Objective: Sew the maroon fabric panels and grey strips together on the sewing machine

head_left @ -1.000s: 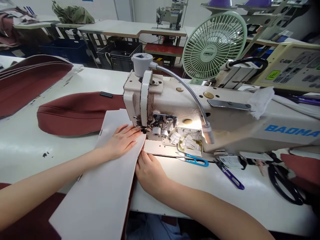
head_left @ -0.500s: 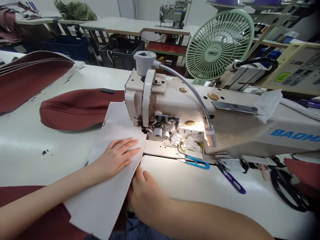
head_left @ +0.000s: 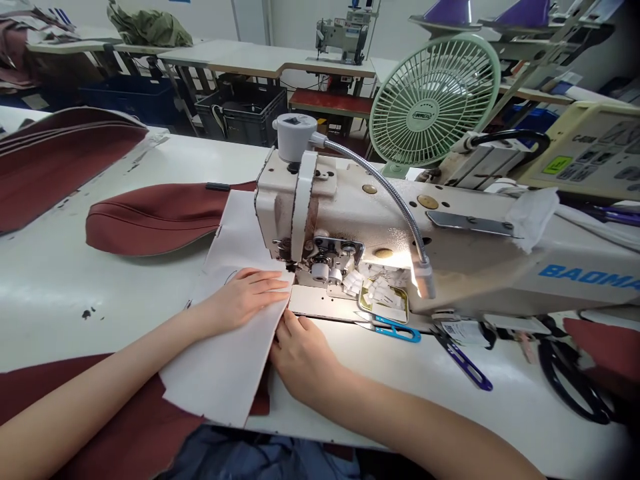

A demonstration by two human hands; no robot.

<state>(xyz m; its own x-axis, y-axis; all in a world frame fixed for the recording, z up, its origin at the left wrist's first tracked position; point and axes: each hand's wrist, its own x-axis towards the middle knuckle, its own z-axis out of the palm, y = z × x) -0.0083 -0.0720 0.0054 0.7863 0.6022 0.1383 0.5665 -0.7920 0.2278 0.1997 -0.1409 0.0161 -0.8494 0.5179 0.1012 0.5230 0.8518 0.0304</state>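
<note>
Nearest the wearer, dark red material [head_left: 125,427] is lying under the left forearm and showing beneath the white panel [head_left: 220,373]; whether the two are joined is not showing. The panel is lying slantwise on the counter [head_left: 380,357], its right edge running up to the head of the sewing machine [head_left: 350,210]. The right hand [head_left: 305,353] is bunching its fingertips together on that edge, apparently clamping it to control its line; the underside grip is hidden. The left hand [head_left: 250,297] is lying palm down, fingers extended and slightly apart, pressing the panel rather than gripping it, presumably to keep it flat close to the needle area. Blue snips [head_left: 400,331] are lying just right of the hands, likely for quick reach, with a tray [head_left: 385,316] of small white pieces beside them. A lamp [head_left: 424,280] is bending low, lighting this spot. Left of the machine, a stitched red cover [head_left: 150,217] is resting, seemingly set aside. Beyond, a green fan [head_left: 423,115] is facing the work, probably for cooling.
</note>
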